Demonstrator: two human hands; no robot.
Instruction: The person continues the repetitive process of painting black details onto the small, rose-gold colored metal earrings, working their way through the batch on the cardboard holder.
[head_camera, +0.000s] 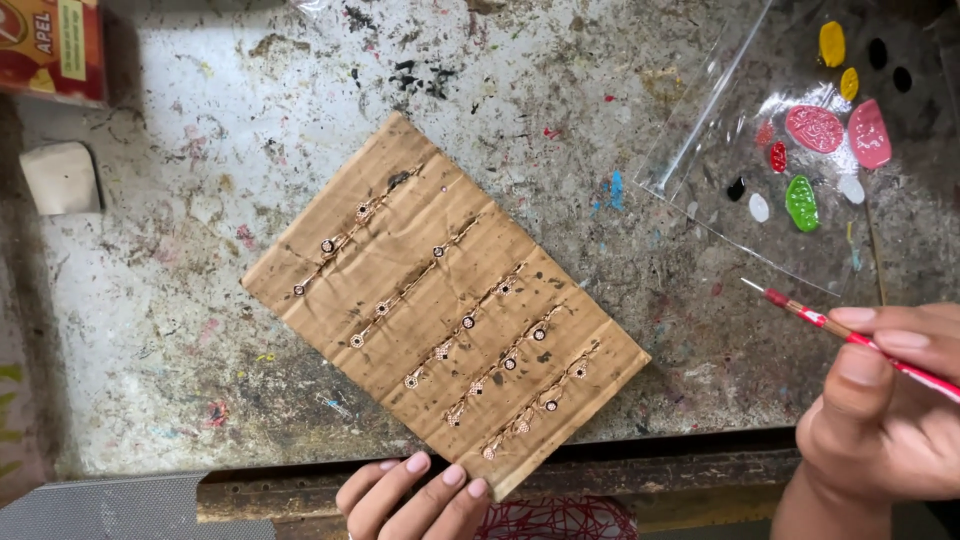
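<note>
Here, from the head camera, a person's right hand (885, 410) pinches a thin red-handled paintbrush (850, 336) between thumb and fingers, its fine tip pointing left and held just off the right corner of a corrugated cardboard sheet (440, 300). The left hand (415, 495), fingers pressed together, steadies the sheet's near edge against the front of the workbench (180, 330). Five rows of small jewelled chain pieces (470, 345) are fixed diagonally along the creased, ribbed brown board, their tiny round settings glinting. A firm hold on the board and a light, near-vertical tip would best suit such small targets, it seems. A clear plastic sheet (720, 150) at upper right serves as palette, carrying glossy blobs of paint (815, 130) in pink, red, green, yellow, white and black. The grey benchtop is pitted and paint-flecked.
</note>
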